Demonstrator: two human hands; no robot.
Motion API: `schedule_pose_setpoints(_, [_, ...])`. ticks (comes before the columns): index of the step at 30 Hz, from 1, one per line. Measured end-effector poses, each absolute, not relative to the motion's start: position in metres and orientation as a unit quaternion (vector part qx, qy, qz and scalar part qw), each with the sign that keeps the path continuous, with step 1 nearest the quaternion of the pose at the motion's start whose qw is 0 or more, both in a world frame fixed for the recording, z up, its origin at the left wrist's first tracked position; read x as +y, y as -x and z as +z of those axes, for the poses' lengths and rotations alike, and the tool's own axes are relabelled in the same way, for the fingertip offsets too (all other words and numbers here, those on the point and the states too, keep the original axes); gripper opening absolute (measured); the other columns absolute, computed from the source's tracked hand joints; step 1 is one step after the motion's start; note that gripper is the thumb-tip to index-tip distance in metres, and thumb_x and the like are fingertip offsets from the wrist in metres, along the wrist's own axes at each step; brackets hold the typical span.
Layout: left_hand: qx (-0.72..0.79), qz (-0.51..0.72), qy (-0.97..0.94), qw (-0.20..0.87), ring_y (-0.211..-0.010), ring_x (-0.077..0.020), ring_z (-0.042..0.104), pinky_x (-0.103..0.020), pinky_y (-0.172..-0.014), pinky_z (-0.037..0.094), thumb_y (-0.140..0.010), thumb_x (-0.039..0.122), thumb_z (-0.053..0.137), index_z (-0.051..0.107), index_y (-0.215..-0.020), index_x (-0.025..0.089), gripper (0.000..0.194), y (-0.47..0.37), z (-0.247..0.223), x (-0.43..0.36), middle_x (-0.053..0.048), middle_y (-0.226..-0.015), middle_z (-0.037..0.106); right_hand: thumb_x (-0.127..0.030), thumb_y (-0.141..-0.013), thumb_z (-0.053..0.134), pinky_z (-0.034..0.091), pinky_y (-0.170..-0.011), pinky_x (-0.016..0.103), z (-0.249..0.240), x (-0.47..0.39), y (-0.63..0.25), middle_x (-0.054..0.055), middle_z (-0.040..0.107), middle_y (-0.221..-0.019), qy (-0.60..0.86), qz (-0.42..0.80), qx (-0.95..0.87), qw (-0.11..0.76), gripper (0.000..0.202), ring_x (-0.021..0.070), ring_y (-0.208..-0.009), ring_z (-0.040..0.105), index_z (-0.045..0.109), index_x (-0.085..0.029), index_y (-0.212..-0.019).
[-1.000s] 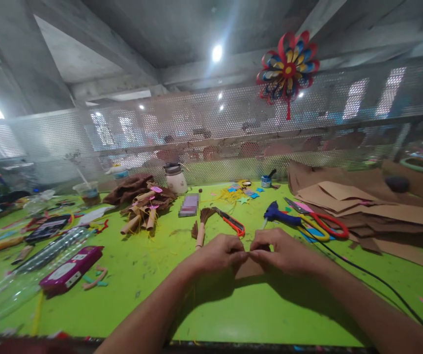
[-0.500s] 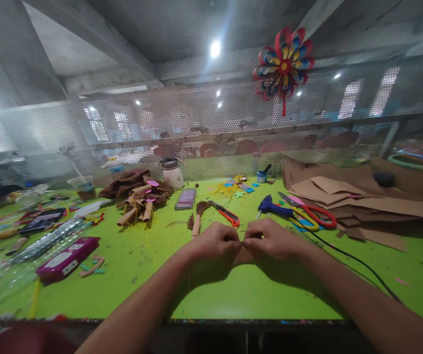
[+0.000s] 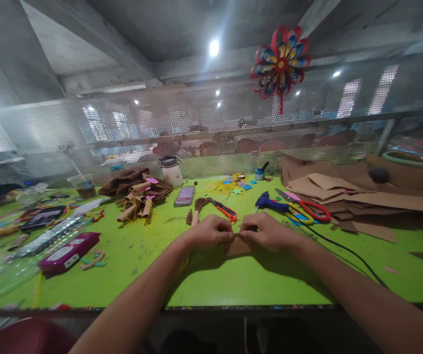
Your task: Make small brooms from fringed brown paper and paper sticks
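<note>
I have bright-green table [image 3: 248, 290] from my left hand [image 3: 211, 230] and right hand [image 3: 266, 231] back to its dark near edge; an orange-and-black slim cutter [image 3: 229, 213] lies just beyond the left. Both hands' fingers are clamped on the far edge of a small, plain brown paper piece [image 3: 238, 248] between them.

Recorded were one left hand [image 3: 210, 232], one right hand [image 3: 266, 231] and one held piece of brown paper [image 3: 238, 248]. Also counted were one glue gun [image 3: 270, 202], one orange cutter [image 3: 228, 211], one lidded white jar [image 3: 172, 174] and one small blue pot [image 3: 259, 175].
</note>
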State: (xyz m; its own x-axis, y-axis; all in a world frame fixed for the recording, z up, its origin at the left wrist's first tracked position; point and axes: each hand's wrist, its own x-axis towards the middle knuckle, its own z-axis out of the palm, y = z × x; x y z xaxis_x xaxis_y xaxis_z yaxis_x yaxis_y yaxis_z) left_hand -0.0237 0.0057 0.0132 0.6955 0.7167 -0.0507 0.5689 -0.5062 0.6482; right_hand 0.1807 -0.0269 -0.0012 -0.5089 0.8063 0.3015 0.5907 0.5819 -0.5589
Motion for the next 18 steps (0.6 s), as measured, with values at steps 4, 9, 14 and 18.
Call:
schedule_pose_setpoints(4, [0.345,0.100,-0.859,0.365,-0.054,-0.0090,0.046,-0.021,-0.057,0.036,-0.076,0.036,0.056,0.058,-0.064,0.013,0.026,0.025,0.015,0.008,0.002,-0.055,0.054,-0.020,-0.075,0.054,0.038,-0.056,0.022,0.000,-0.027,-0.180,0.004,0.064,-0.066,0.417,0.224,-0.836,0.280,0.015,0.0126,-0.063,0.055,0.067,-0.013,-0.071])
schedule_pose_setpoints(9, [0.321,0.096,-0.837,0.433,-0.048,-0.0069,0.042,-0.019,-0.051,0.031,-0.076,0.037,0.057,0.055,-0.063,0.013,0.027,0.026,0.016,0.011,0.003,-0.051,0.050,-0.029,-0.077,0.056,0.037,-0.051,0.022,0.000,-0.027,-0.184,0.003,0.063,-0.059,0.434,0.290,-0.809,0.270,0.019,0.0113,-0.053,0.052,0.066,-0.014,-0.070])
schedule_pose_setpoints(14, [0.343,0.116,-0.799,0.480,-0.046,-0.0061,0.041,-0.019,-0.048,0.030,-0.073,0.034,0.060,0.056,-0.063,0.013,0.024,0.027,0.014,0.015,0.004,-0.050,0.048,-0.032,-0.080,0.051,0.032,-0.052,0.023,0.001,-0.019,-0.194,0.000,0.055,-0.056,0.429,0.289,-0.808,0.283,0.027,0.0098,-0.053,0.045,0.062,-0.014,-0.064])
schedule_pose_setpoints(18, [0.345,0.144,-0.770,0.517,-0.045,-0.0057,0.040,-0.020,-0.047,0.031,-0.071,0.029,0.062,0.058,-0.063,0.012,0.019,0.027,0.013,0.015,0.003,-0.050,0.049,-0.036,-0.085,0.045,0.034,-0.055,0.023,0.002,-0.018,-0.193,0.000,0.053,-0.058,0.423,0.299,-0.800,0.304,0.035,0.0096,-0.056,0.045,0.059,-0.013,-0.062])
